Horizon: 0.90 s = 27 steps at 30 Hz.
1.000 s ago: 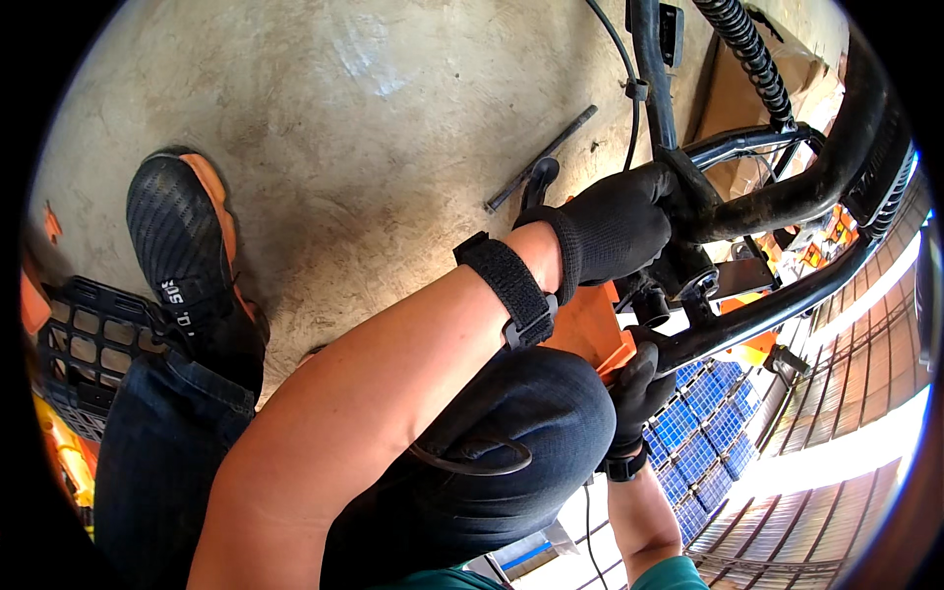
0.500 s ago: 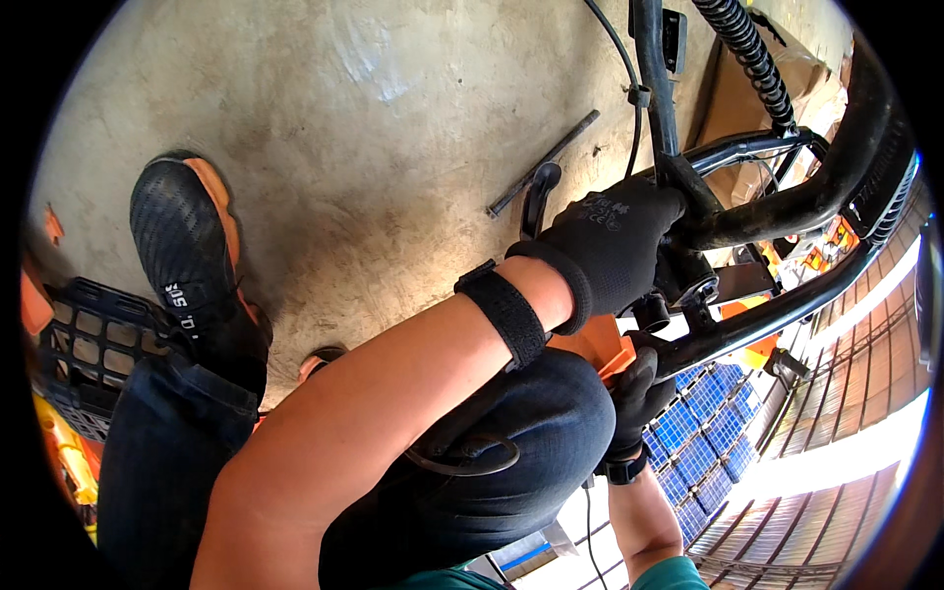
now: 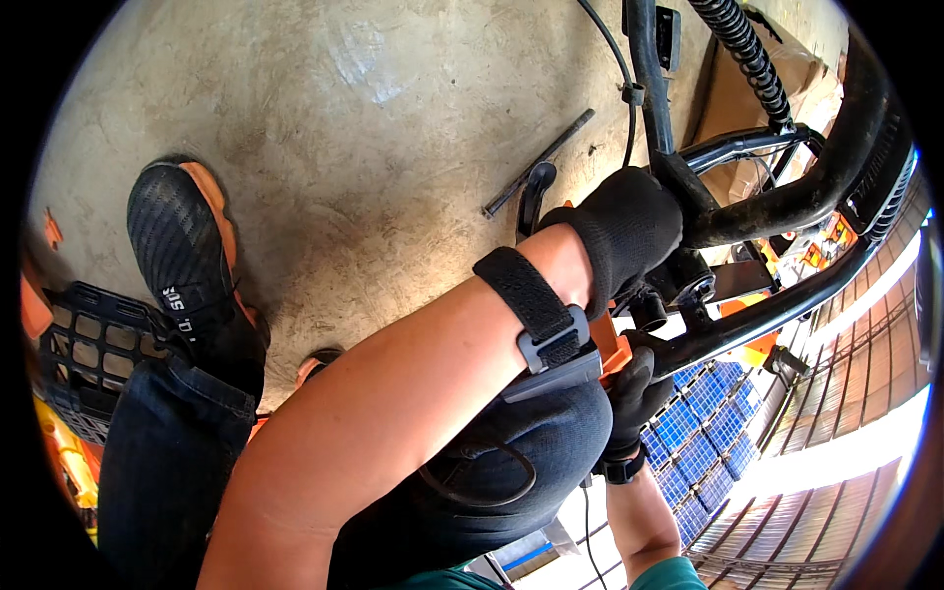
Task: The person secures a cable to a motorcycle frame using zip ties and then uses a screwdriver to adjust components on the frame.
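My left hand (image 3: 634, 226), in a black glove, is closed at the joint of the black tubular frame (image 3: 747, 216); its fingertips and what they grip are hidden. My right hand (image 3: 634, 398), also gloved, is curled at the lower tube beside an orange part (image 3: 615, 349), its hold unclear. A black coil spring (image 3: 747, 54) and a thin cable (image 3: 621, 69) run above my left hand. A metal rod (image 3: 539, 160) lies on the floor beside a black bent part (image 3: 536, 192).
The concrete floor (image 3: 344, 177) spreads to the left, with my shoe (image 3: 182, 246), a black plastic grid (image 3: 98, 344) and orange and yellow parts (image 3: 69, 452) at the edge. Cardboard (image 3: 737, 79) is behind the frame; blue panels (image 3: 703, 442) show at lower right.
My left hand has turned and shifted slightly at the joint, and that forearm has moved right, showing the strap's buckle and box. My right hand has barely moved.
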Each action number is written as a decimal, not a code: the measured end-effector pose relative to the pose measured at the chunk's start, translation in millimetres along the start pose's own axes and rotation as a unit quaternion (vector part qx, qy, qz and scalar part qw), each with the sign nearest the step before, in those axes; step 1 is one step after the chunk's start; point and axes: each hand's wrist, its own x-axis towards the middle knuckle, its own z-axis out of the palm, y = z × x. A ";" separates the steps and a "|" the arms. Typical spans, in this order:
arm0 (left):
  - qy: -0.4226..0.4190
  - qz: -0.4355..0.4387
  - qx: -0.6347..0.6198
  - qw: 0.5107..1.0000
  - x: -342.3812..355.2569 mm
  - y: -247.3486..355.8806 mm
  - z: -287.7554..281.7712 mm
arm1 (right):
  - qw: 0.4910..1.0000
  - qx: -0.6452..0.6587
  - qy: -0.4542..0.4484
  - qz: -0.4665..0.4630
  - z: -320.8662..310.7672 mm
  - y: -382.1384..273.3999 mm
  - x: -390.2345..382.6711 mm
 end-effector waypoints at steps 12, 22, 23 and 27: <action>0.012 -0.254 -0.141 0.957 6.0 11.8 -7.2 | 0.999 0.021 0.035 0.032 9.4 -9.6 1.0; -0.056 -0.057 0.025 0.996 6.5 7.3 -14.2 | 0.997 0.051 0.037 0.042 12.8 -17.0 2.3; -0.044 -0.049 0.014 0.998 4.6 6.4 -13.3 | 0.997 0.060 0.029 0.039 13.3 -18.0 2.8; 0.024 -0.057 -0.051 0.997 -5.5 0.7 -4.3 | 0.999 0.023 0.045 0.012 15.9 -20.6 3.3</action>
